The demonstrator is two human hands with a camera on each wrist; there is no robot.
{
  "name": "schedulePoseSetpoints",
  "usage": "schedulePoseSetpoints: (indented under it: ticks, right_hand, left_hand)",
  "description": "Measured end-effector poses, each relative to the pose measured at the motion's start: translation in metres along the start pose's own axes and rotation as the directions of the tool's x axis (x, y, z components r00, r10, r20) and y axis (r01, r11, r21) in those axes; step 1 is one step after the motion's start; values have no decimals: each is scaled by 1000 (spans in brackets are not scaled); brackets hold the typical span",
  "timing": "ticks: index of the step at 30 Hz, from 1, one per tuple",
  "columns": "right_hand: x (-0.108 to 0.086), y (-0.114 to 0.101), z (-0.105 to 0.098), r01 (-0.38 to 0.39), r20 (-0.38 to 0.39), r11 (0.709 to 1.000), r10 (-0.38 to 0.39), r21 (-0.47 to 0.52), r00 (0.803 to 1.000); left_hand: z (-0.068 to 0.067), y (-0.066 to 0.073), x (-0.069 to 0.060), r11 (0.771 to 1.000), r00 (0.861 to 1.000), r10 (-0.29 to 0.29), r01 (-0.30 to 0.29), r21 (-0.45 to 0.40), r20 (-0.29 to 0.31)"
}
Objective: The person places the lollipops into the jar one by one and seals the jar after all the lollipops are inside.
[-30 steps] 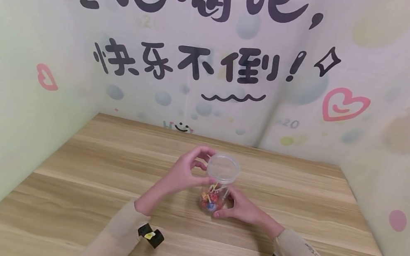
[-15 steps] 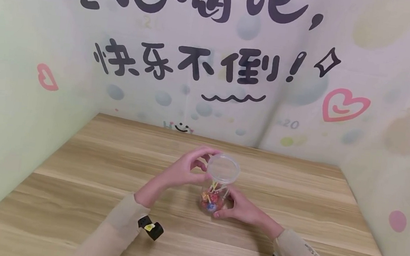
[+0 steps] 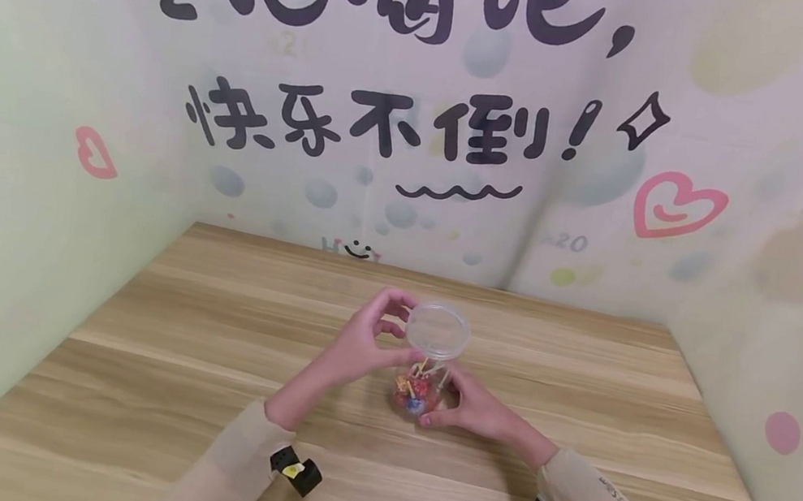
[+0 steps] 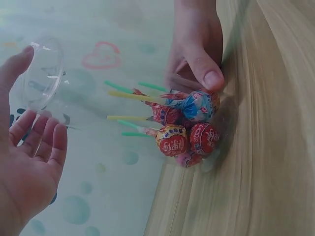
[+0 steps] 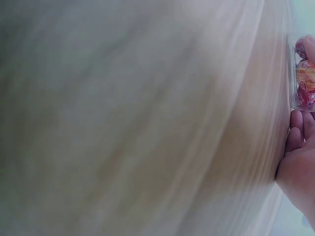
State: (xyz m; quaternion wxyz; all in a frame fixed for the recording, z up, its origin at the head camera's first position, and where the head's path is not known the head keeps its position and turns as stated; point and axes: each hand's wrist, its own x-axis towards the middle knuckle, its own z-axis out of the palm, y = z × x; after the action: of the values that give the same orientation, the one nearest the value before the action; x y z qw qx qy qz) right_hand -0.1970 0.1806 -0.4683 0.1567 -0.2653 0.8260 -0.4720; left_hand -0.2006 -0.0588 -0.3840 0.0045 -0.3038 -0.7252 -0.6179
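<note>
A clear plastic jar [image 3: 403, 375] stands upright on the wooden table, with several wrapped lollipops [image 4: 172, 140] inside, their sticks pointing up. Its round clear lid [image 3: 438, 330] sits at the top. At the lid's left side is my left hand [image 3: 361, 336], thumb at the near rim and index finger at the far rim. The left wrist view shows that thumb against the lid's edge and the other fingertips by the opposite rim. Low on the jar's right side, my right hand [image 3: 477, 405] grips the wall; most of its fingers are hidden behind the jar in the head view.
The wood-grain table [image 3: 220, 297] spreads around the jar. A printed wall covering [image 3: 290, 190] with lettering and hearts rises behind it and along both sides. Each wrist carries a small black camera [image 3: 296, 470].
The left hand's fingers first reached farther along the lid's far rim, then drew back, with the wrist shifting slightly. The right hand and the jar have stayed in place.
</note>
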Motion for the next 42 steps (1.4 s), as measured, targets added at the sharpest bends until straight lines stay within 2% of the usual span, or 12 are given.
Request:
schedulePoseSetpoints:
  ticks: [4, 8, 14, 20, 23, 30, 42]
  right_hand:
    - [0, 1, 0, 0, 3, 1000, 0, 9, 1000]
    - [1, 2, -1, 3, 5, 1000, -3, 9, 1000]
    - [-1, 2, -1, -2, 4, 1000, 2, -13, 1000]
    - [-1, 1, 0, 2, 0, 1000, -2, -26, 1000]
    - [-2, 0, -1, 16, 1, 999, -16, -43, 1000]
    - [-1, 1, -1, 21, -6, 998, -21, -51, 1000]
    - [-1, -1, -1, 10, 4, 1000, -10, -20, 1000]
  left_hand:
    - [-1, -2, 2, 1000, 1000, 5, -5, -16, 11]
    - [-4, -4, 5, 999, 998, 37, -36, -37, 48]
    - [-6, -7, 7, 997, 994, 70, -68, -20, 83]
    - [-7, -5, 7, 998, 994, 64, -62, -19, 87]
    - [-5, -3, 6, 998, 996, 68, -67, -6, 65]
    - [2, 5, 6, 994, 1000, 18, -17, 105, -3]
    - [-3, 6, 10, 994, 998, 39, -45, 104, 54]
